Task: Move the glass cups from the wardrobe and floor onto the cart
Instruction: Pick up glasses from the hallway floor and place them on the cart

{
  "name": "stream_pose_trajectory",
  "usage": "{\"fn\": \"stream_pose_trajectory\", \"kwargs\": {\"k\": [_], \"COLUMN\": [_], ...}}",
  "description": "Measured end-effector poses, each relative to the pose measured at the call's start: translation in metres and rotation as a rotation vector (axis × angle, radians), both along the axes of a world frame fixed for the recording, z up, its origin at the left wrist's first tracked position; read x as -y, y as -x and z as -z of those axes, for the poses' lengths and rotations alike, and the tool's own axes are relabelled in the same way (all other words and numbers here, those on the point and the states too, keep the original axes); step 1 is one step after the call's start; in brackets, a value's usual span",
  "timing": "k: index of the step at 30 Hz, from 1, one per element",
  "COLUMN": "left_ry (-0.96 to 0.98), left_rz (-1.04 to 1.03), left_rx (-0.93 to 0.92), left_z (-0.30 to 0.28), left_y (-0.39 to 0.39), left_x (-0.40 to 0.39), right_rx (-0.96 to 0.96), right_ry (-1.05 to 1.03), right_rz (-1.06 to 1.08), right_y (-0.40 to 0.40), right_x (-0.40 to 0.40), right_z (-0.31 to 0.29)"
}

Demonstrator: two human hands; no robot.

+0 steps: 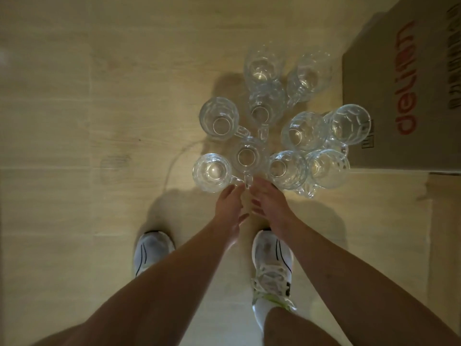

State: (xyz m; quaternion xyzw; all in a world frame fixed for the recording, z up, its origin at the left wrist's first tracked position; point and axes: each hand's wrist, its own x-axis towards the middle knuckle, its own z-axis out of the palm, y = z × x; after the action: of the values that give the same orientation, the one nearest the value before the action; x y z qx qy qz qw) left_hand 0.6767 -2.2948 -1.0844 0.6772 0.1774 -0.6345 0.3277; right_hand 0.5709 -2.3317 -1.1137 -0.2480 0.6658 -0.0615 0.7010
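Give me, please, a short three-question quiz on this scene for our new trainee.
1. True or false: the glass mugs stand upright on the floor.
2. What stands to the person's right of the mugs? A) cardboard box B) cart C) wardrobe
3. Which hand reaches toward the handle of the front-left mug: the left hand or the right hand?
Key: 1 true; 2 A; 3 left hand.
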Motion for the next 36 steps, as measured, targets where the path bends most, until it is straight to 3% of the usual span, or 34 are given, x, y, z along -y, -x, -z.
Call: {"fn": "stream_pose_trajectory", "kwargs": {"k": [6,12,19,29,36], "left_ry": [0.003,0.034,-0.016,-0.116,-0.169], "left_rz": [-0.334,-0.256,-0.341,-0.162,0.077], "left_rx": [-0.1,-0.091,-0.031,0.154,0.169], "left_z": [0.014,0.014,0.019,-0.023,-0.115], "left_y": [0.002,0.002,-0.007,-0.051,-0.083], "left_x": [0.013,0.018,0.011,-0.002,-0.02], "right_rx": [0.092,0.109,0.123,0.056,-0.094], "right_ry": [-0.046,-0.018,-0.062,-0.207,-0.22], "right_rz": [0.12,0.224,0.288,0.038,-0.063], "right_y": [-0.009,-0.019,-0.028,-0.039,-0.04], "right_x": [0.003,0.0,-0.008,-0.007,-0.013], "right_z": [0.009,0.007,0.007,-0.027,-0.123]}}
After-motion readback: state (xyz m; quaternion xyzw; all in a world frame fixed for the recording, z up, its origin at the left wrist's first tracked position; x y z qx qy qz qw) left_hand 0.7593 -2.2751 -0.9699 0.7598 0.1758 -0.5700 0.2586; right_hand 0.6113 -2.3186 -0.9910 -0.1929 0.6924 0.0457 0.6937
